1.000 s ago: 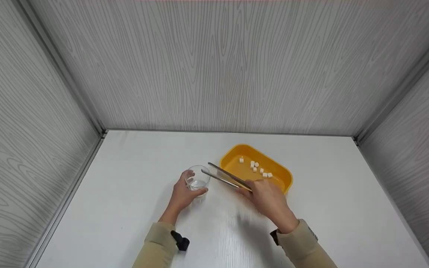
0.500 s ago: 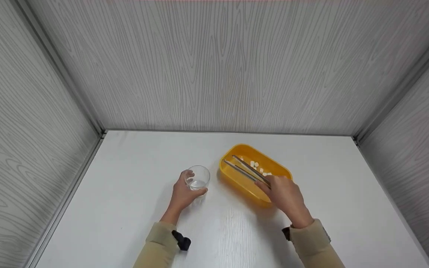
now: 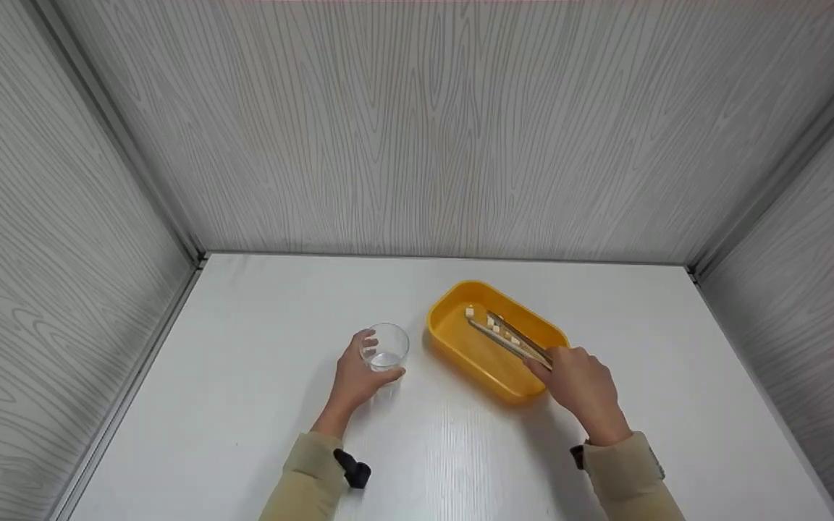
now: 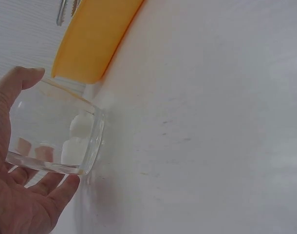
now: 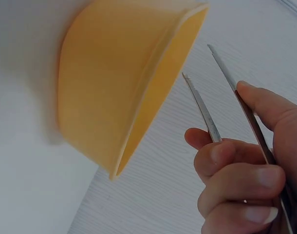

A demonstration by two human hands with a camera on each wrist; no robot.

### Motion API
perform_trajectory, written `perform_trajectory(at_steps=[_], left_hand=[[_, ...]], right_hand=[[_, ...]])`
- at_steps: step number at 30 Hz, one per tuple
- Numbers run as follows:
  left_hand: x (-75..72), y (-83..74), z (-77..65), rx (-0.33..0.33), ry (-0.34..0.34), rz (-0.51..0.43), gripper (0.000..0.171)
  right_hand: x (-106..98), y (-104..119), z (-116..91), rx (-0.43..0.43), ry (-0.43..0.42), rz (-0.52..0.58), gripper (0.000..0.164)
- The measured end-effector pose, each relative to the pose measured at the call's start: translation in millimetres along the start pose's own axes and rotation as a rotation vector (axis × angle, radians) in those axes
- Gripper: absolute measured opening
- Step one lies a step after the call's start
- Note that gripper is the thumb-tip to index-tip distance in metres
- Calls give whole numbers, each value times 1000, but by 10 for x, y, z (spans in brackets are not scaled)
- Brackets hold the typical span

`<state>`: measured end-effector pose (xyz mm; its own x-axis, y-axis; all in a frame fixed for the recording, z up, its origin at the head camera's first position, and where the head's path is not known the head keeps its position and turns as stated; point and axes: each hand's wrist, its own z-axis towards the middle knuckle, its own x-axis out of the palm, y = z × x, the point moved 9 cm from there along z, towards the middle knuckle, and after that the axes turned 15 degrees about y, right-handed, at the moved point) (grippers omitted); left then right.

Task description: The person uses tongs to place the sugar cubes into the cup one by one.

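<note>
My left hand [image 3: 355, 378] is wrapped around a clear drinking glass [image 3: 389, 336], thumb on one side and fingers on the other. Through its wall the left wrist view shows a couple of white lumps [image 4: 74, 150] at the bottom. My right hand [image 3: 582, 382] holds long metal tweezers [image 5: 201, 108], their two arms spread and the toothed tips apart. In the head view the tips reach over the yellow tray [image 3: 471, 357], among several small white cubes [image 3: 469, 312]. Nothing shows between the tips in the right wrist view.
The tray stands right of the glass on a white table [image 3: 279, 304], a short gap between them. Grey wood-grain panels [image 3: 417, 130] rise at the back and both sides. Each wrist wears a black strap mount [image 3: 352, 468] at the beige sleeve cuff.
My right hand and the tweezers have swung right, from beside the glass's rim to over the tray, the tips now among the cubes. The left hand and glass have stayed in place.
</note>
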<state>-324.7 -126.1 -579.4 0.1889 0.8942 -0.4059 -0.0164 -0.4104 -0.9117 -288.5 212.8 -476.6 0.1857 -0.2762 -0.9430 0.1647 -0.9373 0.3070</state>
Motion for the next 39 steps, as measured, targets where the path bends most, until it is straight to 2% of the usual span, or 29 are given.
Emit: perform_trajectory(at_steps=[9,23,32,39], left_hand=[[2,11,6,1,-1,0,88],[14,23,5,-12,-5,-1,87],[23,8,-2,8,7,-3,87],[26,12,1,-4,7,-8,88]], right_hand=[[26,-135,-10,50,31,-90,45],[84,-197,78,92,83,-110,44],[91,-161,121,62,70,-130,45],[121,-163,161,79,105,-113,45]])
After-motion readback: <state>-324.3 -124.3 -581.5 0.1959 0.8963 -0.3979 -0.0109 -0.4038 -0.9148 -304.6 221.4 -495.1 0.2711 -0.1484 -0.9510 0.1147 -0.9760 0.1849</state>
